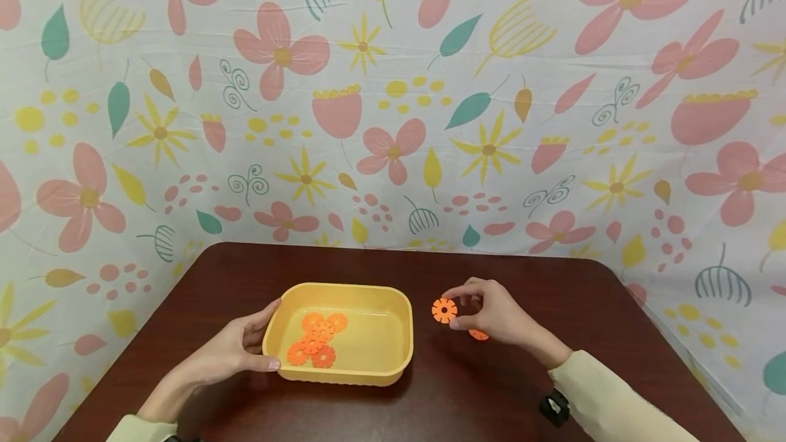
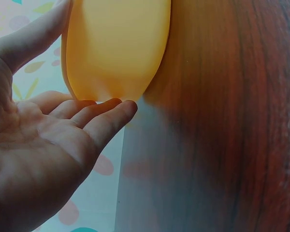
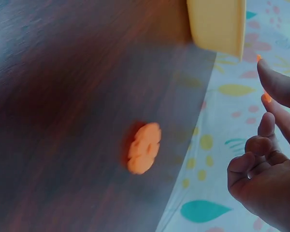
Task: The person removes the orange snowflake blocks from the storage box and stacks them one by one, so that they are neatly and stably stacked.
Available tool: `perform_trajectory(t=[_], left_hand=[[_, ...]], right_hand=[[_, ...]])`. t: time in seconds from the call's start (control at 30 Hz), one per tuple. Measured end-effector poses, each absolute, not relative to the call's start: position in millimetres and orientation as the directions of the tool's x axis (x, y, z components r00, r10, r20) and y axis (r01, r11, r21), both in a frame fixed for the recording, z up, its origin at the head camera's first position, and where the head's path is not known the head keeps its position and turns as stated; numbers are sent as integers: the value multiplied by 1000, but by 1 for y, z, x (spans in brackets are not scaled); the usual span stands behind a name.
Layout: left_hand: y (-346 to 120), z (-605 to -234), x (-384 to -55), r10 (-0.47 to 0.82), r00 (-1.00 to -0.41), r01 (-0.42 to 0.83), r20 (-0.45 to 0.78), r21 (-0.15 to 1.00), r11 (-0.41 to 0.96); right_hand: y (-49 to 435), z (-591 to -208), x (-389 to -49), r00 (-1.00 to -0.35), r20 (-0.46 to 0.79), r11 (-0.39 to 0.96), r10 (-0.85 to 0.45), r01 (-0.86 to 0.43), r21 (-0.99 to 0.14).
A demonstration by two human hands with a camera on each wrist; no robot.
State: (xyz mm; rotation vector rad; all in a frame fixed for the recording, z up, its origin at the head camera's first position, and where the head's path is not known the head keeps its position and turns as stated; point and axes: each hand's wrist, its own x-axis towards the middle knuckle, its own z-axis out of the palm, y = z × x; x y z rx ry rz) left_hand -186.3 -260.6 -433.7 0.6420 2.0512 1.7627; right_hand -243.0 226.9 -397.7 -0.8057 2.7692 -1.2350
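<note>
Orange disc is pinched by the right hand; the left hand, thumb apart, holds a tray

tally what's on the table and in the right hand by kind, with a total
Yellow rounded-rectangular plastic tub: 1
Orange round notched plastic discs: 8 visible (6 in the tub, 1 in the right hand, 1 on the dark brown table)
Total: 9 visible
</note>
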Motion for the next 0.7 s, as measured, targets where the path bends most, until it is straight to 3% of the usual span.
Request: perform_trajectory(t=[0.7], left_hand=[[-259,-436,-188,540,-842,91,-1,985,145]], right_hand=[[291,-433,-237,-925,177,586,-337,-353,-729]])
